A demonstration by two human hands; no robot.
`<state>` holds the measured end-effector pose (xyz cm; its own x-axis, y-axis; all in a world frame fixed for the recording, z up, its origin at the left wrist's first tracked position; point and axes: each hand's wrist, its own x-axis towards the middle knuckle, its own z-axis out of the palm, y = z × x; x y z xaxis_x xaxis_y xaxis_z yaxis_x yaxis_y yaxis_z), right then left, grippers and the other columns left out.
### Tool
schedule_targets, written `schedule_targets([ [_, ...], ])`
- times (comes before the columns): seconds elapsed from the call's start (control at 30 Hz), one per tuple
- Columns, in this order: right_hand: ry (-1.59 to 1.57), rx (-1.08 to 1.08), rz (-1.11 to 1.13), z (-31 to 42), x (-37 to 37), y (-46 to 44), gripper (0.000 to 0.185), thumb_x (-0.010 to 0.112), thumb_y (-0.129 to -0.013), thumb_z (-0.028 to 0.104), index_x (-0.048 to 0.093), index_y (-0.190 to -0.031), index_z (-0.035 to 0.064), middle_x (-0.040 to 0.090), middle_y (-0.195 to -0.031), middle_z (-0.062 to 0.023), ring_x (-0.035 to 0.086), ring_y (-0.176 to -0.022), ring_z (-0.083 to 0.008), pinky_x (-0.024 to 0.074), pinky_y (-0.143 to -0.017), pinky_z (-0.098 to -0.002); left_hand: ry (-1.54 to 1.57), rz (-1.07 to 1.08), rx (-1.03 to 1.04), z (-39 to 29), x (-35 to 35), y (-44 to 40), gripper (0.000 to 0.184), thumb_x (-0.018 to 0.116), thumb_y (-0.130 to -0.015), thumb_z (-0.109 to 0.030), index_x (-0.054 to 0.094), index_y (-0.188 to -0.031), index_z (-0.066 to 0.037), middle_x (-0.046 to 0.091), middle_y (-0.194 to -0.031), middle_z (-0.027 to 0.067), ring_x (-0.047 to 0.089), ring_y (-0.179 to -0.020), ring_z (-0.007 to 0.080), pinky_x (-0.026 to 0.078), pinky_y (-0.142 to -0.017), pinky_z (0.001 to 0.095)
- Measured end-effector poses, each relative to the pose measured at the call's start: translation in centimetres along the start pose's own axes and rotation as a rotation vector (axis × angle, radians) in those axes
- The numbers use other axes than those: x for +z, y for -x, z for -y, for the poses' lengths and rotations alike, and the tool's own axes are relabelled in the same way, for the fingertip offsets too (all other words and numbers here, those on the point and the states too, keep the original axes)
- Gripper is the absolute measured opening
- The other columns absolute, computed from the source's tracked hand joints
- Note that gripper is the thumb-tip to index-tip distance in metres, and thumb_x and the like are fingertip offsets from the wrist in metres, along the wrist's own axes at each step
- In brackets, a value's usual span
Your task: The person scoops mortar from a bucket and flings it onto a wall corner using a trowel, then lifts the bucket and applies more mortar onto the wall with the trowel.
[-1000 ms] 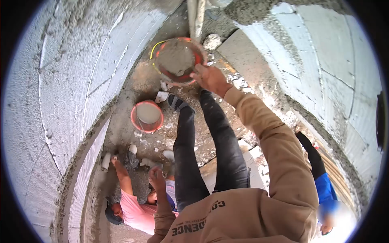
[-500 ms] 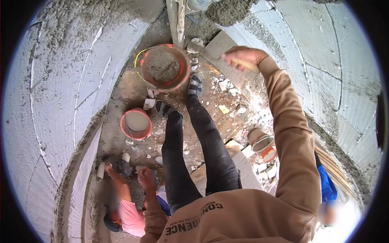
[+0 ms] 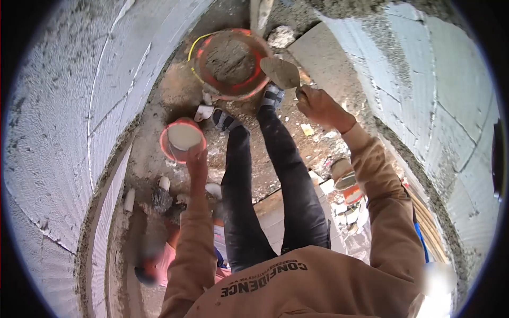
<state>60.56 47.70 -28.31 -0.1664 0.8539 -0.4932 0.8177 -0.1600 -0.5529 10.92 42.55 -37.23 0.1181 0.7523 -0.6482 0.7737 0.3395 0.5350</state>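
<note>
My right hand (image 3: 324, 110) is closed around the handle of a pointed trowel (image 3: 281, 73). The trowel's broad blade hangs by the right rim of a large orange tub (image 3: 245, 94), which holds grey mortar (image 3: 229, 59). My left hand (image 3: 197, 163) is in front of the near rim of a small orange bucket (image 3: 167, 150) with pale grey liquid inside. Its fingers are blurred, and whether they touch the bucket is unclear.
Block walls (image 3: 58, 138) curve up on the left and right. A co-worker in a pink shirt (image 3: 168, 258) is low at the left. Rubble, a tilted bucket (image 3: 342, 170) and wooden strips (image 3: 424, 220) lie to the right. A board (image 3: 324, 53) leans beyond the tub.
My right hand has come down and inward, bringing the trowel blade beside the tub. My left hand has moved forward from near the co-worker to the small bucket. The view has shifted.
</note>
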Motion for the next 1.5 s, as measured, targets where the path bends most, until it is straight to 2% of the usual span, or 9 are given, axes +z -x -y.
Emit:
schedule_targets([
  [0.2,0.446,0.058,-0.150,-0.8,13.6,-21.8,0.018,0.060,-0.092,0.013,0.070,-0.103,0.0037,0.073,-0.099,-0.0189,0.074,-0.090,-0.0322,0.0608,-0.072,-0.0422,0.382,0.002,-0.182,-7.8,5.3,-15.6,0.093,0.088,-0.080,-0.035,0.038,-0.146,0.007,0.058,-0.131,0.0254,0.061,-0.119,0.0292,0.053,-0.094,0.0371],
  [0.37,0.536,-0.155,0.256,1.9,20.9,-20.9,0.020,0.061,-0.092,0.016,0.074,-0.102,0.0045,0.073,-0.098,-0.0145,0.075,-0.091,-0.0298,0.0614,-0.072,-0.0402,0.270,-0.154,-0.206,-7.5,8.2,-23.2,0.054,0.088,-0.076,-0.030,0.068,-0.112,0.005,0.071,-0.105,0.0145,0.068,-0.095,0.0222,0.053,-0.083,0.0367],
  [0.53,0.434,0.091,0.174,-2.0,15.0,-15.9,0.023,0.067,-0.090,0.024,0.074,-0.104,0.0069,0.072,-0.093,-0.0090,0.074,-0.087,-0.0323,0.0614,-0.070,-0.0451,0.499,-0.177,-0.090,-7.7,11.2,-23.7,0.028,0.084,-0.068,-0.017,0.070,-0.087,-0.003,0.068,-0.076,0.0043,0.065,-0.071,0.0169,0.053,-0.068,0.0339],
  [0.6,0.415,0.018,0.531,-8.1,17.1,-18.3,0.026,0.066,-0.092,0.025,0.071,-0.109,0.0063,0.072,-0.091,-0.0090,0.072,-0.083,-0.0362,0.0605,-0.070,-0.0489,0.527,-0.253,-0.039,-8.9,13.1,-23.1,0.023,0.078,-0.068,-0.011,0.069,-0.088,-0.002,0.066,-0.075,0.0031,0.063,-0.067,0.0158,0.052,-0.065,0.0325],
  [0.77,0.332,-0.382,0.191,-6.0,21.1,-14.5,0.032,0.066,-0.093,0.033,0.066,-0.109,0.0049,0.069,-0.085,-0.0125,0.069,-0.078,-0.0411,0.0594,-0.070,-0.0503,0.801,-0.443,-0.025,-12.5,15.5,-20.5,0.019,0.064,-0.066,0.001,0.066,-0.084,0.000,0.063,-0.073,0.0002,0.057,-0.066,0.0114,0.047,-0.063,0.0283],
  [0.93,-0.025,0.414,0.028,-0.3,9.9,-12.2,0.036,0.070,-0.089,0.037,0.066,-0.104,0.0050,0.068,-0.088,-0.0183,0.068,-0.085,-0.0390,0.0590,-0.078,-0.0459,0.538,-0.447,0.001,-18.5,10.0,-13.2,0.024,0.061,-0.067,0.002,0.064,-0.090,0.003,0.056,-0.073,0.0005,0.052,-0.067,0.0112,0.044,-0.063,0.0275],
  [1.07,0.293,-0.216,0.047,4.0,15.6,-9.8,0.028,0.069,-0.082,0.030,0.070,-0.097,0.0063,0.071,-0.092,-0.0140,0.073,-0.087,-0.0321,0.0569,-0.076,-0.0468,0.446,-0.406,0.092,-22.6,3.5,-6.5,0.025,0.059,-0.067,0.002,0.062,-0.093,0.005,0.057,-0.075,0.0042,0.053,-0.068,0.0143,0.045,-0.063,0.0305],
  [1.27,-0.045,0.057,-0.123,18.4,1.8,4.0,0.042,0.059,-0.097,0.033,0.063,-0.116,-0.0040,0.070,-0.089,-0.0215,0.071,-0.077,-0.0403,0.0583,-0.070,-0.0515,0.558,-0.463,0.178,-25.7,-6.3,6.0,0.020,0.059,-0.064,0.004,0.059,-0.085,0.006,0.055,-0.081,0.0026,0.052,-0.074,0.0144,0.045,-0.067,0.0292],
  [1.5,-0.030,-0.029,0.164,26.2,-6.3,12.0,0.046,0.058,-0.098,0.033,0.056,-0.122,-0.0066,0.070,-0.094,-0.0275,0.071,-0.086,-0.0437,0.0570,-0.076,-0.0529,0.862,-0.472,0.169,-32.3,-14.9,18.3,0.026,0.056,-0.066,0.013,0.061,-0.089,0.003,0.053,-0.081,-0.0022,0.052,-0.072,0.0103,0.045,-0.064,0.0251],
])
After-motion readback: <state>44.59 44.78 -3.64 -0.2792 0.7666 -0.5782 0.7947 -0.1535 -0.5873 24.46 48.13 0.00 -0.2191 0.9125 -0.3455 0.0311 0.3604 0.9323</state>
